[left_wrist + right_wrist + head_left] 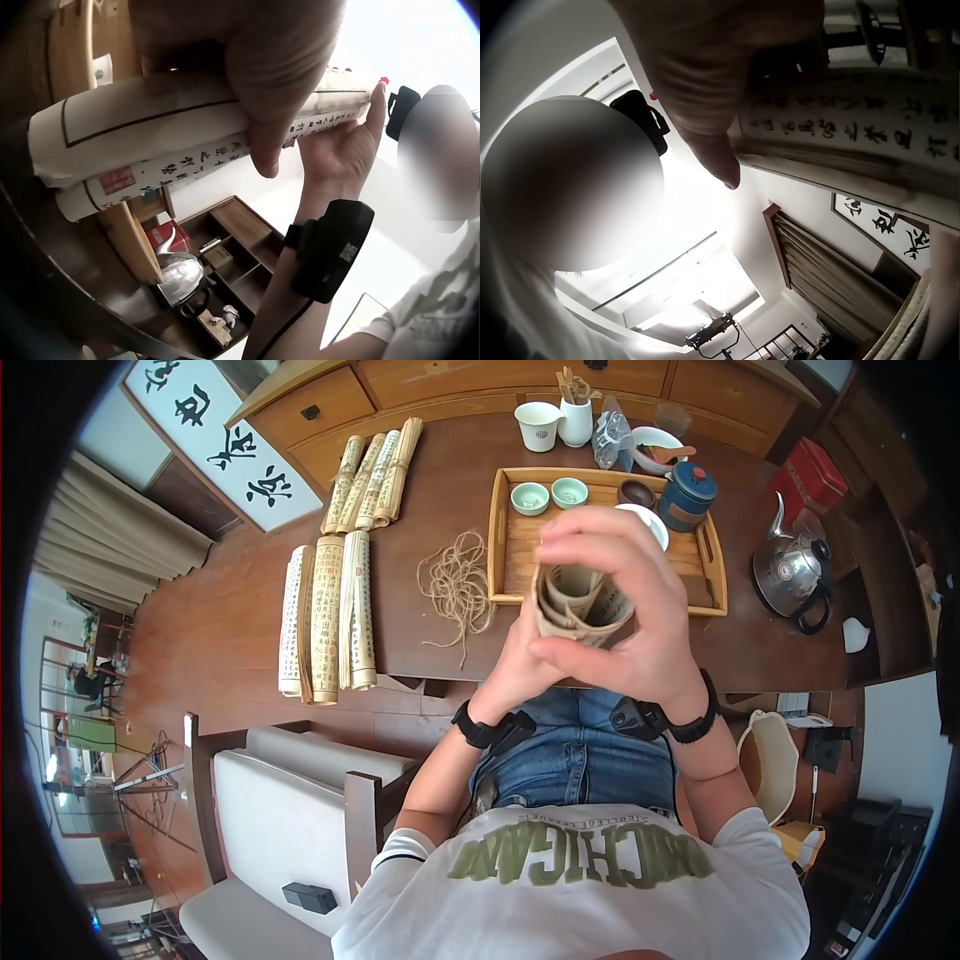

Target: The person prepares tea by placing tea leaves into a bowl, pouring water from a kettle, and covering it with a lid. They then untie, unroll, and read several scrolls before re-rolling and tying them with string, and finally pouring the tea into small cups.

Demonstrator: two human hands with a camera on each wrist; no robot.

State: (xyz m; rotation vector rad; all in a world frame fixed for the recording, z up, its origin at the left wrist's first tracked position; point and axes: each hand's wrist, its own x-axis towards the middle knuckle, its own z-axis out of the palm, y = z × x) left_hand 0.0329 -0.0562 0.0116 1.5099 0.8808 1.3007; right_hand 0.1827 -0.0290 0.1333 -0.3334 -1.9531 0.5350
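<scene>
Both hands hold a rolled bundle of printed paper sheets point(585, 622) upright over the table's near edge, its open end toward the head camera. Around its upper end curl the fingers and thumb of my right hand point(635, 600). My left hand point(520, 665) grips it lower on the left side, partly hidden behind the roll. In the left wrist view the roll point(150, 124) shows black characters and a red seal, with my left hand point(255, 60) gripping it. In the right wrist view my right hand point(712, 82) is wrapped over one end of the roll point(840, 135).
Two groups of rolled scrolls point(326, 620) lie on the left of the table point(440, 470). Loose twine point(458, 585) lies beside a wooden tray point(497, 540) with cups and a blue jar point(688, 498). A metal kettle point(790, 572) stands at the right; a white cup point(538, 428) is behind.
</scene>
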